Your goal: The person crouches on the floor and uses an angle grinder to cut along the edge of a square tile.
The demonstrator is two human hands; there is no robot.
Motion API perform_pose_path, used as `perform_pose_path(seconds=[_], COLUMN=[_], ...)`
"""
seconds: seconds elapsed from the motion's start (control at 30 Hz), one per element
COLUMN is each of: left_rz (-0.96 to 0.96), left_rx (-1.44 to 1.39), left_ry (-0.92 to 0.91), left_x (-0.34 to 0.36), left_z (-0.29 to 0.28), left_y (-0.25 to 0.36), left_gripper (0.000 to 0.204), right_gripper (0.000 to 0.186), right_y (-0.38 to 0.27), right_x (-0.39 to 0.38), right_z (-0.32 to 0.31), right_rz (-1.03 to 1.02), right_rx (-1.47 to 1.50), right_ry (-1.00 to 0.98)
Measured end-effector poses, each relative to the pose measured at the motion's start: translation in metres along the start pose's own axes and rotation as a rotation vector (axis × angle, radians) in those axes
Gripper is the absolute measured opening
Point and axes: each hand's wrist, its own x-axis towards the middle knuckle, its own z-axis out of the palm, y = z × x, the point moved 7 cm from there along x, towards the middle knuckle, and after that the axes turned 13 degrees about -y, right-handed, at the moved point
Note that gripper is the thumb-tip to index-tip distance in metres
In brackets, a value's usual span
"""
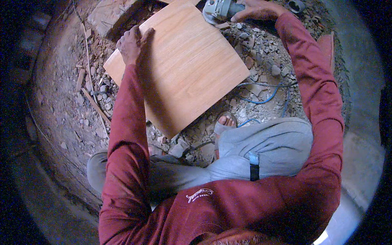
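Observation:
A square panel [188, 73] with a light wood-grain face lies tilted across rubble in front of me. My left hand [132, 45] grips its upper-left edge, fingers curled there and thumb on the face. At the top, beside the panel's upper-right corner, my right hand [257, 10] is closed round a grey-green angle grinder [216, 12], whose disc end sits at or very near the panel's edge; whether they touch I cannot tell.
Broken rubble [273, 71] surrounds the panel. A broken slab [106, 16] sits at upper left, near a pale cord [89, 65]. A blue cable [261, 101] loops right of the panel. A short pipe piece [296, 6] lies at top right. My sandalled foot [224, 122] is below the panel.

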Motion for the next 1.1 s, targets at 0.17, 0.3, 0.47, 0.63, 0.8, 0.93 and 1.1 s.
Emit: perform_pose_path(seconds=[0.17, 0.3, 0.47, 0.63, 0.8, 0.93, 1.1], left_rz=[-0.027, 0.078, 0.052, 0.006, 0.000, 0.019, -0.003], left_rx=[0.007, 0.005, 0.022, -0.017, -0.034, -0.041, -0.006], left_ry=[-0.015, 0.155, 0.105, 0.024, 0.048, 0.080, 0.051], left_x=[0.002, 0.000, 0.001, 0.002, -0.001, -0.004, -0.002], left_z=[0.003, -0.001, 0.003, 0.003, -0.004, -0.008, -0.004], left_y=[-0.009, -0.009, -0.012, -0.008, -0.002, 0.005, -0.012], left_gripper=[0.062, 0.047, 0.049, 0.058, 0.056, 0.057, 0.055], right_gripper=[0.054, 0.057, 0.055, 0.051, 0.046, 0.044, 0.047], right_y=[-0.011, -0.010, -0.018, -0.021, -0.004, -0.002, -0.017], right_x=[-0.007, -0.004, -0.018, -0.021, -0.005, -0.001, -0.007], right_z=[-0.006, 0.000, 0.003, 0.000, -0.001, 0.004, 0.002], right_rz=[-0.102, -0.135, -0.152, -0.033, -0.120, -0.129, -0.221], right_rx=[-0.152, -0.025, 0.021, -0.130, -0.073, 0.028, -0.017], right_ry=[0.160, -0.010, -0.049, 0.042, -0.033, -0.071, -0.103])
